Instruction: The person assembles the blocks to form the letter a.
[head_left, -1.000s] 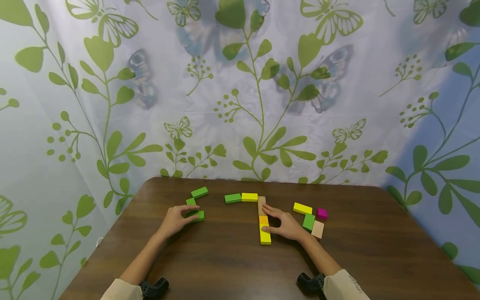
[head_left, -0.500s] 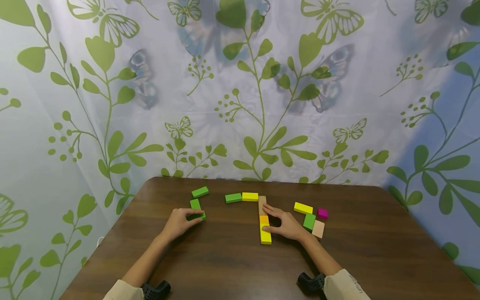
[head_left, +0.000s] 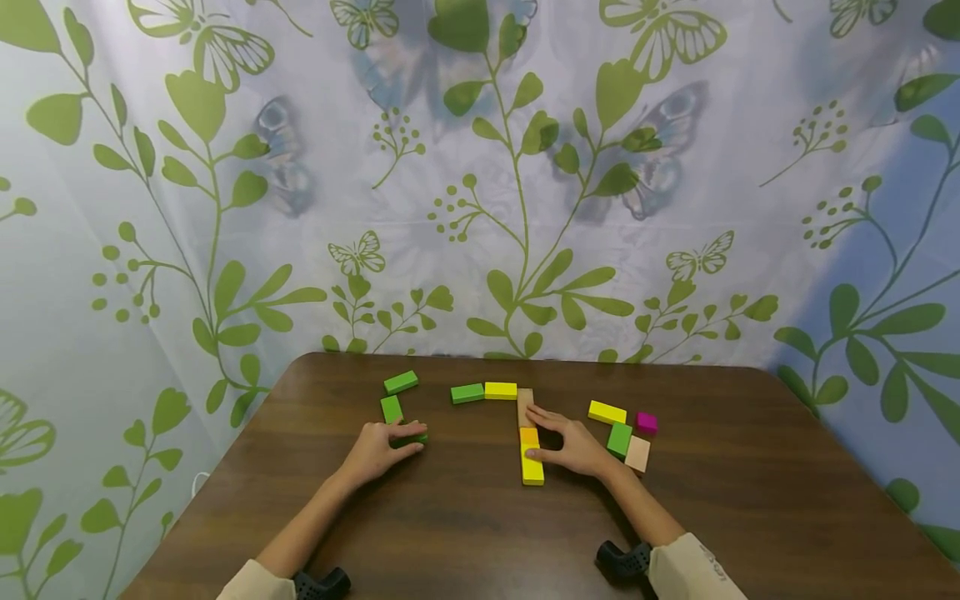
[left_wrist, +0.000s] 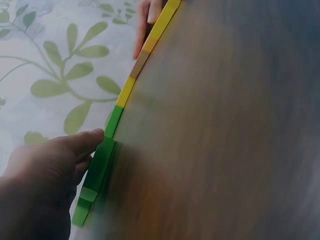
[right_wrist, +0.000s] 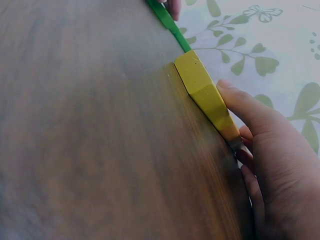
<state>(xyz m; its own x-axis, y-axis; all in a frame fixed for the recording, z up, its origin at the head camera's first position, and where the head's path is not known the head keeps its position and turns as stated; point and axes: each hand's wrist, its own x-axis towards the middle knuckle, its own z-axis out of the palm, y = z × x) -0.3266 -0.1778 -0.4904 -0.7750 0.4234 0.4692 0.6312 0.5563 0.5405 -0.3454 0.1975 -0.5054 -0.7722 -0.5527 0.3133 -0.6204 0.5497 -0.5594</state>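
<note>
Pinch, seemingly, by left hand (head_left: 377,451) on green block (left_wrist: 102,159), mostly covered, for control | wide right hand (head_left: 579,448) along wooden block (head_left: 525,399) and yellow block (head_left: 533,473), likely for steadying

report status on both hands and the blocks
Left hand pinching green block. Right hand touching wood-and-yellow block row. No obstacle seen directly between hands.

Green block (left_wrist: 99,166) (partly hidden); yellow block (head_left: 532,472) in line with wooden block (head_left: 524,402)
</note>
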